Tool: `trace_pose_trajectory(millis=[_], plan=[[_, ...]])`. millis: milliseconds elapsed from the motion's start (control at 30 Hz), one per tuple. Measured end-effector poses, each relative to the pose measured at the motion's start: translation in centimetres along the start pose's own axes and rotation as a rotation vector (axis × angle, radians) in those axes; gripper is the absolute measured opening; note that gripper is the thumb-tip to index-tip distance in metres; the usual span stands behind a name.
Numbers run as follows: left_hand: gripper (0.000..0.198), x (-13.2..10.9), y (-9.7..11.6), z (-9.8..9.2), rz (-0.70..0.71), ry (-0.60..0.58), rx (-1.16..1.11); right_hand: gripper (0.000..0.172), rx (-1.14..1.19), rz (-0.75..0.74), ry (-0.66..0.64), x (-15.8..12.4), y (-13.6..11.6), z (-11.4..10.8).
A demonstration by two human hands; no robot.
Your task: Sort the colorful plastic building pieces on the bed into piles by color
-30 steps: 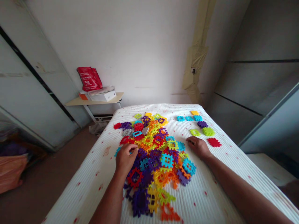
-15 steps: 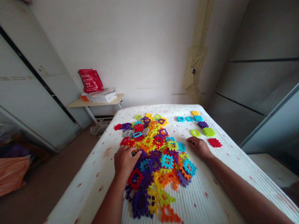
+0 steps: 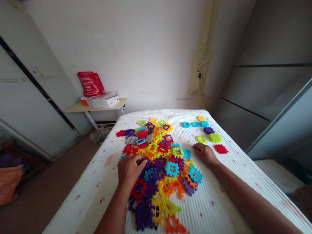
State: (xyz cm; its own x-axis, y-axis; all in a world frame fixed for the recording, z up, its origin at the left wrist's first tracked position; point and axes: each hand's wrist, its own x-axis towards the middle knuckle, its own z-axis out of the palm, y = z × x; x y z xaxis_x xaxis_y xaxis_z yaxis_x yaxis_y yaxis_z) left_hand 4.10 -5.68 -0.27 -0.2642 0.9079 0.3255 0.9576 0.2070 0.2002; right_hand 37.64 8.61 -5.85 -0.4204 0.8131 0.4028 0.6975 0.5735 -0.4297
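A pile of interlocking plastic building pieces in several colours, many with window-like cutouts, spreads over the white quilted bed cover (image 3: 97, 175). My left hand (image 3: 129, 167) rests on the pile's left edge, thumb apart from the bent fingers, with a dark purple piece showing in the gap. Close to it lie a red piece (image 3: 138, 189) and a blue window piece (image 3: 149, 175). Right of the pile, my right hand (image 3: 206, 153) lies on the cover with its fingers loosely bent and apart. No piece shows in it. A green frame piece (image 3: 201, 139) is just beyond its fingers.
Sorted apart at the right are a red piece (image 3: 221, 149), a solid green piece (image 3: 215, 137), a purple one (image 3: 209, 130), several blue ones (image 3: 195, 124) and a yellow one (image 3: 201, 118). A small table (image 3: 97, 110) by the wall holds boxes and a red bag (image 3: 90, 84).
The whole view has shifted slightly, so everything appears a little further left. Both hands and the pieces keep their places relative to one another.
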Motion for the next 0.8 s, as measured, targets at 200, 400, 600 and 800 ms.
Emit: trace_pose_trajectory(millis=[200,400,600,800], plan=[[0.023,0.2,-0.5,0.8,0.048,0.027,-0.051,0.025,0.023,0.016,0.001,0.1,0.0,0.0],[0.021,0.3,-0.6,1.1,0.051,0.025,-0.065,0.026,0.084,-0.017,-0.066,0.1,-0.3,-0.6],[0.024,0.3,-0.7,1.2,0.083,0.009,-0.071,0.042,0.183,-0.102,-0.235,-0.2,-1.5,-1.6],[0.027,0.4,-0.8,1.5,0.073,0.004,-0.099,0.047,0.112,-0.255,-0.232,-0.2,-1.9,-1.1]])
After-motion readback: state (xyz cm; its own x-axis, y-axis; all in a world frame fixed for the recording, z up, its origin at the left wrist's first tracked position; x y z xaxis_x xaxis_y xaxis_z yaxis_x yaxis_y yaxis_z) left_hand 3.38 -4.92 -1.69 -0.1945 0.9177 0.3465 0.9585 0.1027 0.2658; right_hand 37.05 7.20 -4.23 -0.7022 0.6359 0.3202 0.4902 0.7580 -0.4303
